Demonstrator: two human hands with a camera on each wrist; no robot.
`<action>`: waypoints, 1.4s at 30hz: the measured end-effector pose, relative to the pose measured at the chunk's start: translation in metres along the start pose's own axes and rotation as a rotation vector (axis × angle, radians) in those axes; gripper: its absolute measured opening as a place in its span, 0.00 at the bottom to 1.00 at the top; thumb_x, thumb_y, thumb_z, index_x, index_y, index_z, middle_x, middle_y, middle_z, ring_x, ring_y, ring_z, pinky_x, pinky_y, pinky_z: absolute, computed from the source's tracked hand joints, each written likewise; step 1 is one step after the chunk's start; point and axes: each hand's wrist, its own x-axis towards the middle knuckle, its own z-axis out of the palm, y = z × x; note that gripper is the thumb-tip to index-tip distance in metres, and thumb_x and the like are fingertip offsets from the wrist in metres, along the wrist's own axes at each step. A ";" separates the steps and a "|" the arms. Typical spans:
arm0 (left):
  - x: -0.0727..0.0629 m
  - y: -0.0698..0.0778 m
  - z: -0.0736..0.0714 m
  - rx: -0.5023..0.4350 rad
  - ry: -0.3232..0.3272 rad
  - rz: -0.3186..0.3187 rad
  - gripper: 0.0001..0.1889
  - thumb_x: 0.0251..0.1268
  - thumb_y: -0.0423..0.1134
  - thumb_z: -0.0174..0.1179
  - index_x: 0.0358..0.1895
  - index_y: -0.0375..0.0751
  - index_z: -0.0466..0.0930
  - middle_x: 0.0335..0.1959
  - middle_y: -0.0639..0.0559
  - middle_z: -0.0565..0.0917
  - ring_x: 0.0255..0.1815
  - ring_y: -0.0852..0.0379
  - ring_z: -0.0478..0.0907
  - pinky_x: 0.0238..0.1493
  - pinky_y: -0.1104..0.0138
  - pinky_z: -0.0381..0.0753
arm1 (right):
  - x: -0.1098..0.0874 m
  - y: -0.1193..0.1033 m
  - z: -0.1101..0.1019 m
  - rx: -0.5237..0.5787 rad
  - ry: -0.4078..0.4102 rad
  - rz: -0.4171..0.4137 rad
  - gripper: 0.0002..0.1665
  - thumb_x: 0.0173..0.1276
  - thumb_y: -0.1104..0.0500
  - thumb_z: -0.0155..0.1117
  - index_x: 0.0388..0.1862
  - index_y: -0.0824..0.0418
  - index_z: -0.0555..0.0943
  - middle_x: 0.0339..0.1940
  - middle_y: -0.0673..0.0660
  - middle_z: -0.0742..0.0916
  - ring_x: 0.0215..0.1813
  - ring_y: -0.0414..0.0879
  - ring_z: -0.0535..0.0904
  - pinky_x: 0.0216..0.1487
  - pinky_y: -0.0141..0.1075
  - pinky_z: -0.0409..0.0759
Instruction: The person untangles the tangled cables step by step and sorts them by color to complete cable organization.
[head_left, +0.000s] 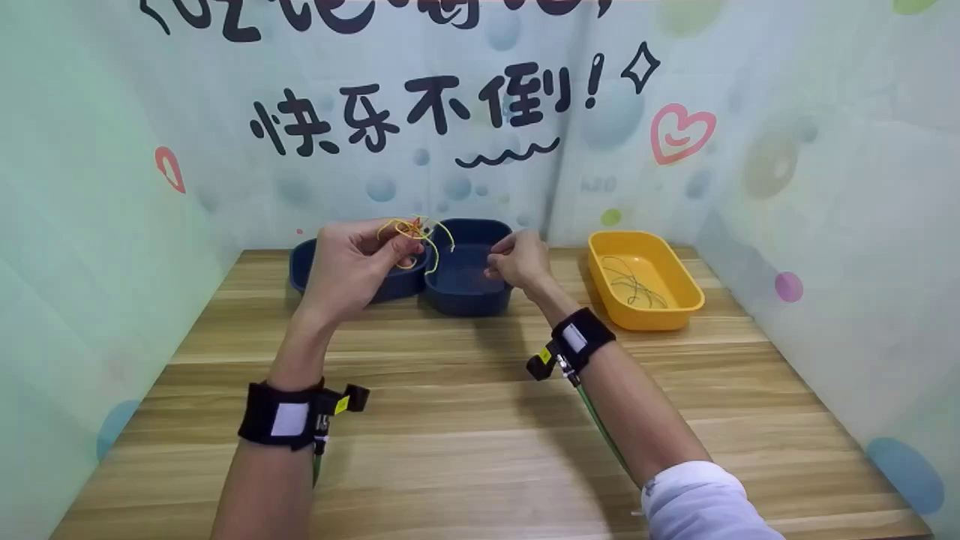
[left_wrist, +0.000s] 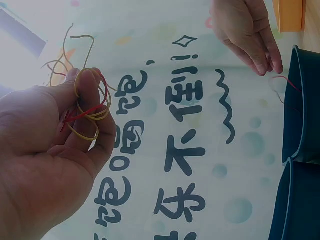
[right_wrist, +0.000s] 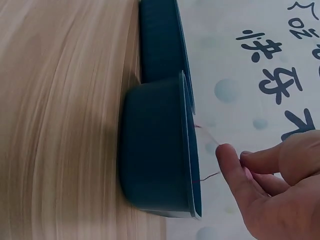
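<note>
My left hand (head_left: 346, 268) is raised over the left blue bin (head_left: 300, 271) and pinches a tangle of yellow and red wires (left_wrist: 89, 114) between thumb and fingers. Loose wire ends stick out above and below the fingertips. Above the right blue bin (head_left: 469, 304), my right hand (head_left: 523, 262) pinches a thin reddish wire (right_wrist: 211, 176) between thumb and fingertips. Its ends hang down at the bin's opening in both wrist views.
A yellow bin (head_left: 660, 321) stands to the right with a few thin wires (head_left: 636, 286) lying in it. All the bins sit at the back of the wooden table (head_left: 435, 420), near a printed curtain (head_left: 480, 187). Each wrist wears a black strap with a small camera.
</note>
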 end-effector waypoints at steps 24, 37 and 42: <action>0.000 -0.005 0.043 -0.121 -0.182 -0.081 0.08 0.69 0.35 0.60 0.42 0.34 0.84 0.34 0.41 0.85 0.33 0.45 0.81 0.36 0.63 0.83 | -0.124 -0.087 -0.059 0.063 -0.211 -0.663 0.10 0.70 0.64 0.63 0.47 0.69 0.82 0.39 0.63 0.85 0.36 0.58 0.81 0.40 0.40 0.83; -0.003 -0.006 0.056 -0.176 -0.316 -0.067 0.08 0.69 0.31 0.59 0.42 0.30 0.84 0.33 0.39 0.84 0.33 0.46 0.82 0.33 0.65 0.83 | -0.135 -0.091 -0.057 0.043 -0.228 -0.834 0.05 0.66 0.72 0.63 0.39 0.69 0.83 0.33 0.61 0.82 0.32 0.52 0.74 0.29 0.35 0.75; -0.003 -0.008 0.056 -0.162 -0.260 -0.040 0.07 0.69 0.32 0.59 0.41 0.32 0.85 0.31 0.40 0.83 0.30 0.47 0.79 0.32 0.66 0.82 | -0.132 -0.089 -0.057 0.086 -0.250 -0.826 0.02 0.66 0.72 0.62 0.38 0.72 0.80 0.33 0.63 0.81 0.32 0.53 0.74 0.30 0.34 0.76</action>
